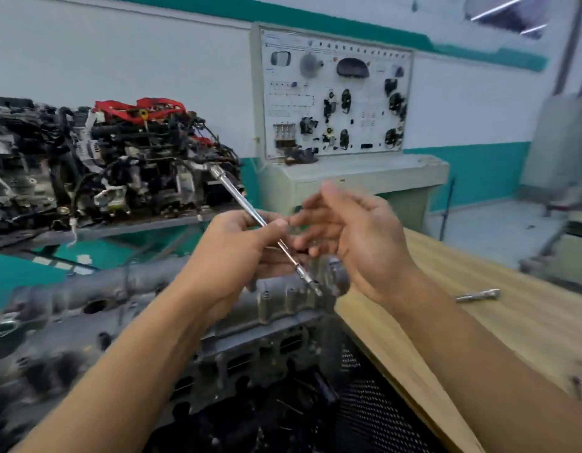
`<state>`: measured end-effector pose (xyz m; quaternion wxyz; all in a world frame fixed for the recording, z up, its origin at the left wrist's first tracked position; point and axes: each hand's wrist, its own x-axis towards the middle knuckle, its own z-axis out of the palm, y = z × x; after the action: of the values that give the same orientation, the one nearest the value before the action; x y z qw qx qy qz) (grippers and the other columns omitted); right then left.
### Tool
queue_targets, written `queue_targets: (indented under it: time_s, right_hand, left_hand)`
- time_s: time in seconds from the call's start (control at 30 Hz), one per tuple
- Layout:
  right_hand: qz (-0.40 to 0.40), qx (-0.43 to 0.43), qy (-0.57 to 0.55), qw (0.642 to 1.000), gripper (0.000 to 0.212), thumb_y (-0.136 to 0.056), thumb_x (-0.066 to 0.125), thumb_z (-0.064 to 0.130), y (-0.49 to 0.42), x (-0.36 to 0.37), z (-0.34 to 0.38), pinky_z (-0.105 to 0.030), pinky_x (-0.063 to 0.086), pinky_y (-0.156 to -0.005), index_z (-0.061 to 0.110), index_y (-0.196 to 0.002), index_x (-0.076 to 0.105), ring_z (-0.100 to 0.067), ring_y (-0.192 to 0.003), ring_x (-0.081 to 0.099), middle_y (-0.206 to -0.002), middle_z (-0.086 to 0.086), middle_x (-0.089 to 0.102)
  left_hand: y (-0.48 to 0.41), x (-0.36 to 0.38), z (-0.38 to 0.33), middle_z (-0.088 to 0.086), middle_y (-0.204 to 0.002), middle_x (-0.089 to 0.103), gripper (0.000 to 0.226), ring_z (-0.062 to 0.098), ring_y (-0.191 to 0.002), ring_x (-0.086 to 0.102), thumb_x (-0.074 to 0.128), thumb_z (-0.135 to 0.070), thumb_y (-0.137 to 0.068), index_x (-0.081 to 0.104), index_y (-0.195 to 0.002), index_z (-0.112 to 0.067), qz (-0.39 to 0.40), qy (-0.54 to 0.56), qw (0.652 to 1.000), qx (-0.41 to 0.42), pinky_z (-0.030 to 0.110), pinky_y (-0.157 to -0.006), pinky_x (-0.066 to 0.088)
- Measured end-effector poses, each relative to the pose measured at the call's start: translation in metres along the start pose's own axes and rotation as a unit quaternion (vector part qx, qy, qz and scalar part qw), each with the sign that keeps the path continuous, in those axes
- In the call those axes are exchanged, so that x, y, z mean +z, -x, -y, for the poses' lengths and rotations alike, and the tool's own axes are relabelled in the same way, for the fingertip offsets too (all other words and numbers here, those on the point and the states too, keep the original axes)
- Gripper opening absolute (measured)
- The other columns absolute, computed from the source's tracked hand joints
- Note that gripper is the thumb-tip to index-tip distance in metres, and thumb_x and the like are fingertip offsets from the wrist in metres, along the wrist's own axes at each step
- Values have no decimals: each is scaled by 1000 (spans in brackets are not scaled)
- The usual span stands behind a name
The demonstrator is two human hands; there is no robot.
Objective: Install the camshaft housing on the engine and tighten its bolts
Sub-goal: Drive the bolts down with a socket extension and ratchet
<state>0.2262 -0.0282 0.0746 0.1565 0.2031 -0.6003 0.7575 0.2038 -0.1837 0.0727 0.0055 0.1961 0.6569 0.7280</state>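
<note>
My left hand (243, 243) grips a long chrome socket extension bar (240, 197) that slants from upper left down to lower right, its lower tip (315, 289) just above the engine. My right hand (355, 237) is raised beside it, fingers loosely spread and holding nothing, fingertips close to the bar. Below both hands lies the grey cast camshaft housing (276, 299) on top of the engine (87, 322), blurred by motion. Whether any bolts sit in the housing is hidden by the blur.
A wooden table (498, 328) lies to the right with a chrome tool (479, 294) on it. Another engine with red parts (113, 158) stands on a stand at back left. A training panel (335, 99) stands against the far wall. Black mesh (374, 416) sits below the engine.
</note>
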Motion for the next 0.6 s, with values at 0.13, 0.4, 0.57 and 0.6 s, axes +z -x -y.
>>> queue_targets:
  time_s: [0.13, 0.4, 0.57, 0.6]
  right_hand:
    - [-80, 54, 244, 965, 24, -97, 59, 21, 75, -99, 9, -26, 48, -50, 8, -79, 68, -21, -54, 65, -71, -11, 72]
    - [-140, 257, 561, 774, 19, -92, 67, 27, 191, -237, 17, -31, 58, -57, 17, -77, 72, -7, -55, 66, -65, 6, 70]
    - [-256, 296, 647, 654, 35, -88, 65, 40, 209, -313, 20, -38, 58, -69, 11, -69, 70, -22, -70, 66, -68, -1, 71]
    - [-262, 320, 640, 648, 43, -87, 64, 44, 208, -322, 14, -34, 55, -62, 7, -67, 69, -25, -64, 64, -64, -4, 69]
  left_hand:
    - [3, 81, 47, 16, -79, 76, 11, 32, -62, 74, 58, -3, -98, 55, -107, -8, 109, 10, 993, -47, 34, -53, 61]
    - [9, 222, 139, 14, -77, 75, 7, 34, -63, 74, 57, -5, -99, 54, -102, -10, 233, -27, 962, -138, 36, -55, 63]
    - [-2, 257, 167, 15, -80, 76, 9, 36, -70, 75, 53, -15, -103, 58, -107, -7, 230, -52, 956, -177, 47, -69, 63]
    - [-2, 261, 170, 17, -83, 75, 12, 37, -71, 75, 52, -17, -104, 58, -108, -7, 234, -56, 953, -183, 49, -73, 63]
